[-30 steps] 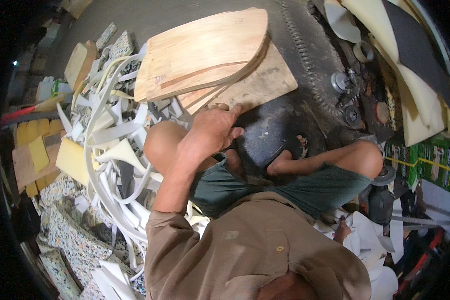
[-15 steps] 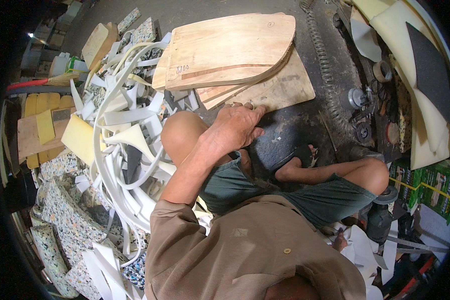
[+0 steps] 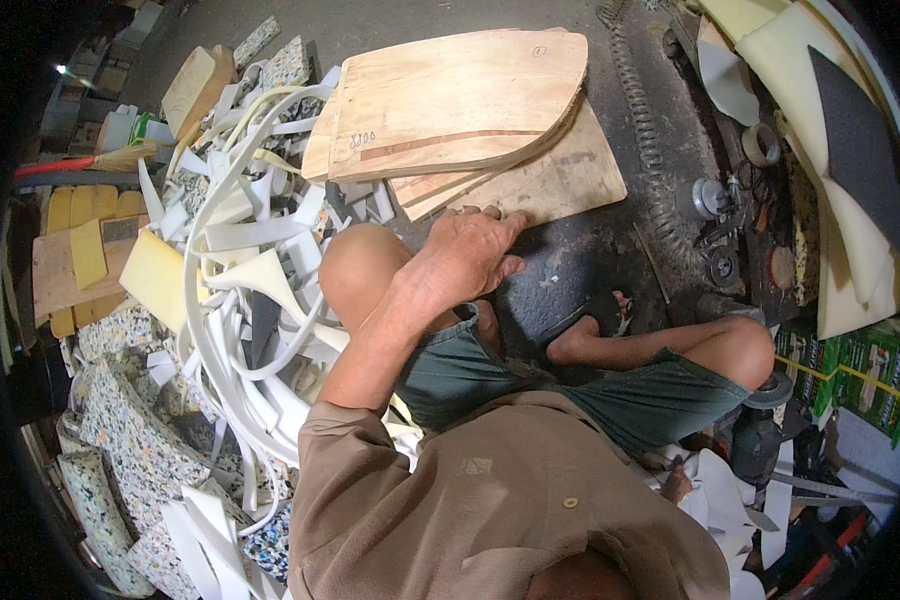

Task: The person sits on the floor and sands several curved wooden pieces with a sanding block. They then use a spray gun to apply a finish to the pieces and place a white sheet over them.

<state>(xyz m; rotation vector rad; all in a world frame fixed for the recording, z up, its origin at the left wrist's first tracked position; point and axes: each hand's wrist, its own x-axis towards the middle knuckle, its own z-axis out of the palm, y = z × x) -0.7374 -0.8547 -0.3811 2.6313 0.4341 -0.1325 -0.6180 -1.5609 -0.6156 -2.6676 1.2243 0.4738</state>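
Note:
My left hand reaches forward over my left knee, back of the hand up. Its fingertips lie at the near edge of the lower plywood boards, with the thumb apart; it grips nothing I can see. On those boards rests a stack of curved plywood panels, rounded at the right end, with pencil marks and a darker strip along the near side. Low on the right, a small part of my right hand shows past my shirt, beside a dark power tool; its fingers are mostly hidden.
White foam offcuts and strips heap at the left, with speckled foam nearer. A coiled hose runs along the floor at right. Beyond it are a tape roll, foam sheets and green boxes.
The whole view has shifted very slightly. My left hand stays in the same place at the edge of the boards.

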